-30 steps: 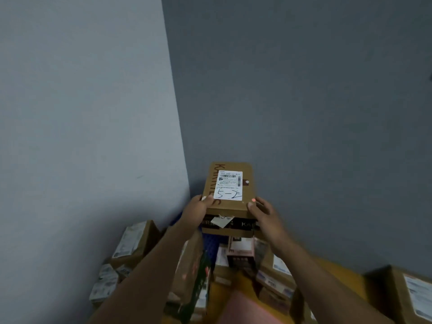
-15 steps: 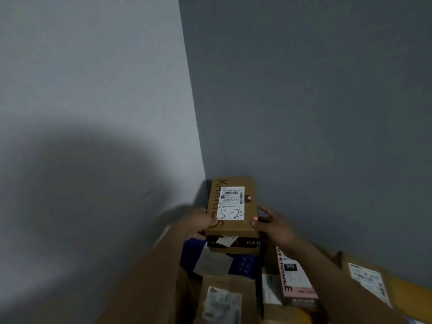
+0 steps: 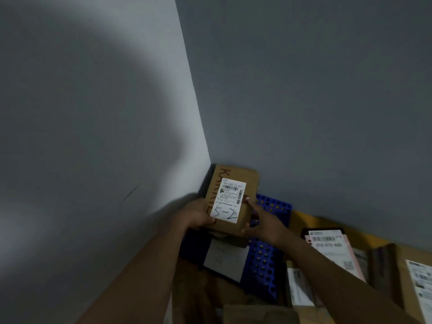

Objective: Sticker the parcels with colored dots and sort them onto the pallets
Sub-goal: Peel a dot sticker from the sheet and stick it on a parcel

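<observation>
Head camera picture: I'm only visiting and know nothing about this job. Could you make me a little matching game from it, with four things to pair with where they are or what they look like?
Things:
1. brown box
2. blue pallet
3. pink-edged parcel
4. left hand

Descriptions:
a. full of round holes
b. lies towards the far right
c. bears a handwritten 5-2
d. grips the box's left edge

Pairs: 1-c, 2-a, 3-b, 4-d
</observation>
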